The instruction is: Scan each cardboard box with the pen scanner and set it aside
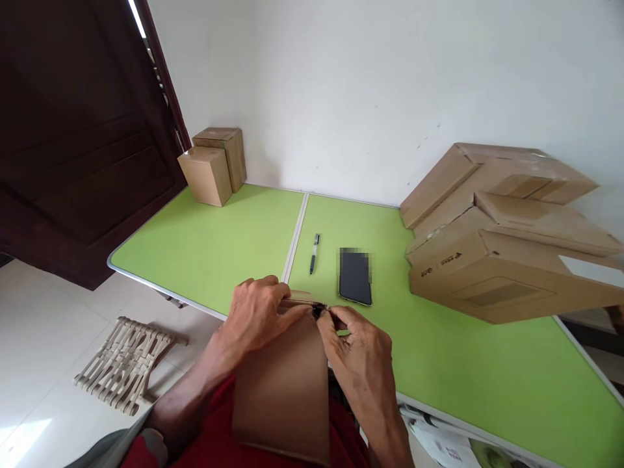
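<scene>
A brown cardboard box [285, 390] is tilted against my body at the front edge of the green table. My left hand [263, 312] is closed over the box's top left edge, thumb along the upper face. At the box's top right corner, my right hand [353, 344] pinches with thumb and index finger. A small dark bit shows at that corner between the hands; I cannot make out what it is. Beyond the hands, a black phone [355, 278] and a pen [314, 253] lie on the table.
Two small cardboard boxes [207, 177] stand at the table's far left. Several larger cartons [517, 273] lean together on the right. A woven stool [124, 364] is on the floor at left, near a dark door [82, 130]. The white wall [341, 97] borders the table's back.
</scene>
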A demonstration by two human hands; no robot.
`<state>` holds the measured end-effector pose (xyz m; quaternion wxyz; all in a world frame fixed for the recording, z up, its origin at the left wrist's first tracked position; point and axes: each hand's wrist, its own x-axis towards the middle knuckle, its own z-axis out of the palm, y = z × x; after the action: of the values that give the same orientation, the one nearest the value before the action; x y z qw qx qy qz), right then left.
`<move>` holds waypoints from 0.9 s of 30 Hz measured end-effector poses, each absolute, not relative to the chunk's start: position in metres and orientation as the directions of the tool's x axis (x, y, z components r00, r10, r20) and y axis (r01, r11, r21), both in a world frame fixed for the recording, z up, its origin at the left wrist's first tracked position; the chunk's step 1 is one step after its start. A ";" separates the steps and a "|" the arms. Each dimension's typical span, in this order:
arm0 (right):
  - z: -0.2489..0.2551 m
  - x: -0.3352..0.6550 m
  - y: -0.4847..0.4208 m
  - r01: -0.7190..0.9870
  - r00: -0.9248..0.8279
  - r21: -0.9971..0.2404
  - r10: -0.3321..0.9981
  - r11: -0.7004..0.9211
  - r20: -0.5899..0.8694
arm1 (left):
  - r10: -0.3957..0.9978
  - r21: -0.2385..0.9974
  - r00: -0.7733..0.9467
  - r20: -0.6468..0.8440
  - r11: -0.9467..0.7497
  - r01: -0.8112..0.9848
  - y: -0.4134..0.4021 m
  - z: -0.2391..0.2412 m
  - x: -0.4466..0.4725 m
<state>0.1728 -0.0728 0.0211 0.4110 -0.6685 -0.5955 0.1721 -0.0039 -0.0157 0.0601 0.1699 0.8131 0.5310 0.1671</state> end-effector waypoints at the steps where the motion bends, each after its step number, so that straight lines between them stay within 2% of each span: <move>1: 0.020 0.172 -0.074 0.658 0.226 -0.750 0.935 0.061 0.274 | 0.924 0.407 0.375 0.073 -0.371 0.835 -0.016 0.062 0.003; 5: 0.017 0.173 -0.077 0.641 0.218 -0.764 0.938 0.072 0.271 | 0.935 0.417 0.354 0.026 -0.332 0.846 -0.017 0.058 0.024; 14: 0.025 0.181 -0.072 0.548 0.195 -0.836 0.975 -0.020 0.104 | 0.959 0.391 0.281 0.034 -0.271 0.879 -0.021 0.046 0.023; 18: 0.018 0.204 -0.050 0.475 0.122 -0.869 0.988 -0.139 -0.092 | 0.962 0.472 0.270 0.033 -0.253 0.845 -0.021 0.048 0.016; 20: 0.010 0.211 -0.024 0.527 0.151 -0.822 0.975 -0.216 -0.160 | 0.967 0.509 0.255 0.011 -0.225 0.831 -0.020 0.051 0.012; 23: -0.005 0.205 0.025 0.665 0.240 -0.685 0.953 -0.299 -0.183 | 0.973 0.494 0.231 -0.007 -0.198 0.847 -0.020 0.053 0.009; 27: -0.025 0.184 0.083 0.694 0.357 -0.585 0.906 -0.420 -0.227 | 0.977 0.459 0.215 0.015 -0.198 0.866 -0.020 0.049 0.011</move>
<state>0.1844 0.0829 -0.0252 0.1989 -0.7993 -0.5005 0.2665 0.0105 -0.0199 0.0489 0.1793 0.7584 0.6075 0.1537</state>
